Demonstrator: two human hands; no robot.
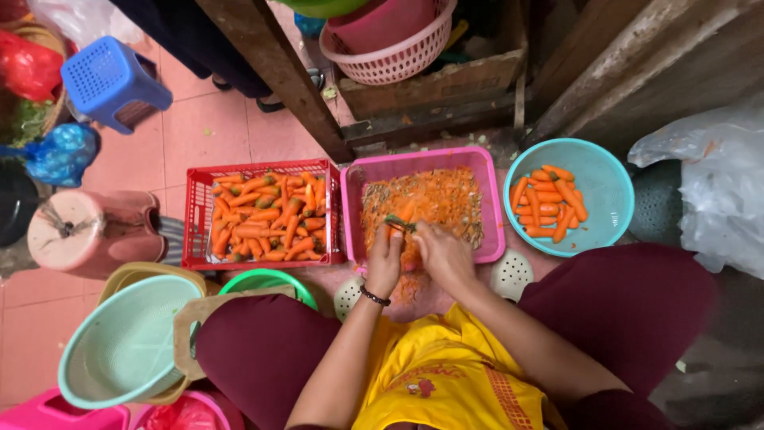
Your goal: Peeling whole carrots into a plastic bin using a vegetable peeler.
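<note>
Both hands met over the pink tub (487, 199): the left hand (385, 259) was curled closed around a carrot (406, 213), whose orange tip stuck out above the knuckles, while the right hand (442, 253) was closed on a small peeler (397, 223) whose dark end lay against the carrot just beside its tip. How firmly the right fingers clamped the tool could not be told, since the back of the hand hid them. A dark bead bracelet (374, 297) circled the left wrist. Below the hands, the tub was filled with a heap of orange peelings (446, 199). Touching the tub's left wall stood a red slotted crate (199, 215) packed with unpeeled carrots (267, 219). To the tub's right, just apart from it, sat a turquoise bowl (601, 171) holding a smaller pile of peeled carrots (549, 203). A pale green colander (119, 342) rested near the person's left knee, and a blue plastic stool (111, 80) stood well away on the pink tiles.
</note>
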